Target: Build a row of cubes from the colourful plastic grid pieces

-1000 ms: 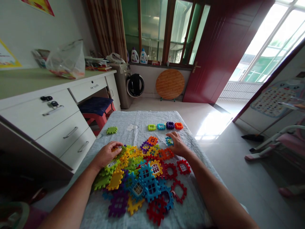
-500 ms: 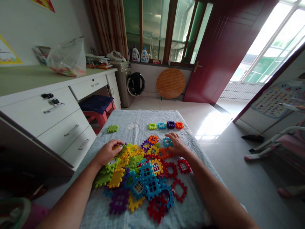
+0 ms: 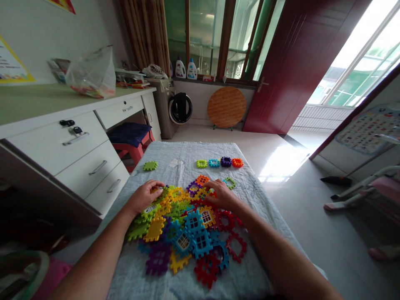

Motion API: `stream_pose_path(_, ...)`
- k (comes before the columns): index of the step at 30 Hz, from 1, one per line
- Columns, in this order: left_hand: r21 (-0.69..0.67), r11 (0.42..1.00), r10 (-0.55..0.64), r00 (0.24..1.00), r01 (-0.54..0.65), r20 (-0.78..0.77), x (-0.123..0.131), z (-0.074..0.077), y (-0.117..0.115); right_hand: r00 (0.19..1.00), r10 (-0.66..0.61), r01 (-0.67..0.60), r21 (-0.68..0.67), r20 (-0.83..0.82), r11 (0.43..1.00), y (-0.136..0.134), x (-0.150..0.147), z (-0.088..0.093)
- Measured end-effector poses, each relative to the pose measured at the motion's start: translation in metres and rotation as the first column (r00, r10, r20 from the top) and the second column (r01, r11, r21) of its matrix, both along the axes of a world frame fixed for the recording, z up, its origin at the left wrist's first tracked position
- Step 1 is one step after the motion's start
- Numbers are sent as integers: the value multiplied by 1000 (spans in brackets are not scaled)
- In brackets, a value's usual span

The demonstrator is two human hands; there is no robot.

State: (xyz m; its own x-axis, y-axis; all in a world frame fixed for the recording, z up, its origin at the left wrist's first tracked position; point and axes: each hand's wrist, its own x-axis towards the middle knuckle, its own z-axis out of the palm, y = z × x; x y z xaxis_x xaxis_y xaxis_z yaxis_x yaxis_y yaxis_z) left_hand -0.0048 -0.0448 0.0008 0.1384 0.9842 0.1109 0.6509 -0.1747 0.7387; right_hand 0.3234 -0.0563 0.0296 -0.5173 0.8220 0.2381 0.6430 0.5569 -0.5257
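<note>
A pile of interlocking plastic building tiles in several colours lies on the cloth-covered table. At its left edge rests my left hand [image 3: 147,196], fingers loosely bent and thumb apart, against lime and yellow tiles. My right hand [image 3: 221,195] reaches over the right side of the heap, fingers spread and touching a yellow window tile [image 3: 201,195]. Just behind that hand lies a green frame tile [image 3: 230,183] with a blue one partly hidden beside it. Nearer me are a blue window tile [image 3: 201,243], a purple tile [image 3: 158,257] and a red tile [image 3: 206,268].
Along the table's far side stand a lime block [image 3: 201,163], a light blue block [image 3: 214,163], a purple block [image 3: 226,161] and an orange block [image 3: 237,162]. A solid green tile [image 3: 150,166] lies at far left. A stool [image 3: 129,135] stands beyond the table's left edge.
My right hand has moved left from the blue tile to the yellow window tile, uncovering the green frame tile. My left hand stays at the pile's edge. The view has shifted slightly.
</note>
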Motion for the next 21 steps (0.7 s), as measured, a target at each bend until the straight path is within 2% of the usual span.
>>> stream_pose_path(6,10,1000,-6,1000,6,-16,1,2,0,972,-55,63,30,-230,998,7,-1,-11)
stream_pose_path(10,4,1000,-1,1000,1,-4,3,5,-2,907,-179,130,-152,-381,980,11,7,-12)
stream_pose_path(14,-19,1000,24,1000,-24,18,5,8,-4,816,-216,40,-319,-536,947,13,13,-12)
stream_pose_path(17,-23,999,36,999,-36,15,5,8,-4,797,-234,26,-356,-557,934,13,14,-12)
stream_pose_path(21,-16,999,30,1000,-30,0,3,5,-3,809,-280,134,-300,-518,944,17,18,-16)
